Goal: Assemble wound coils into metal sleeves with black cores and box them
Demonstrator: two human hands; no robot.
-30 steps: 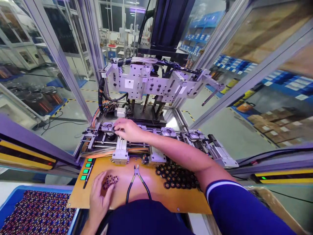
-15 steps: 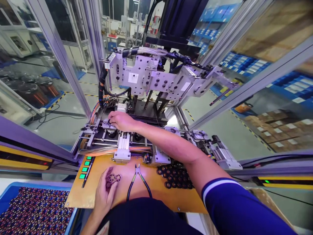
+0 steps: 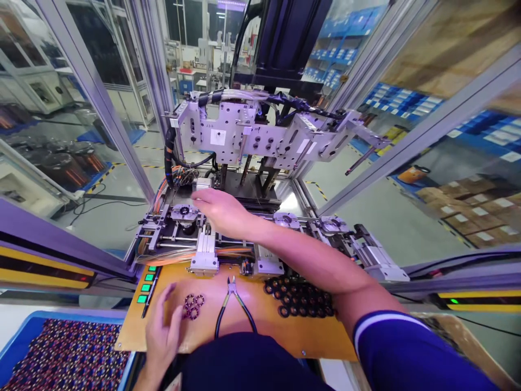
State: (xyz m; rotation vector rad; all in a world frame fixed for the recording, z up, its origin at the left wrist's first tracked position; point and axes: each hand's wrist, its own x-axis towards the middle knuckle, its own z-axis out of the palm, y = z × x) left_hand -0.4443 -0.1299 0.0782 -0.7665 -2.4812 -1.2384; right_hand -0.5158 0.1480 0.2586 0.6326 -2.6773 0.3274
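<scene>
A metal machine [image 3: 220, 133] rises over the far side, its holders lined up in a row. Before it lies a yellow surface [image 3: 285, 332], with a blue tray [image 3: 81, 316] full of small coloured rings beyond its left edge. The right hand [image 3: 217, 212] reaches across to the machine, over the row, its fingertips just beside the leftmost holder [image 3: 176, 217]; whether they grip anything I cannot tell. The left hand [image 3: 160, 328] is spread and slack on the near left, clasping nothing. A patch of black rings [image 3: 299, 300] sits on the right of the surface, and pliers [image 3: 232, 289] lie in the middle, handles apart. Beside the left thumb is a cluster of reddish rings [image 3: 194, 306]. Green buttons [image 3: 146, 288] line the left edge. Smallest, one dark ring [image 3: 184, 207] rests in the leftmost holder.
</scene>
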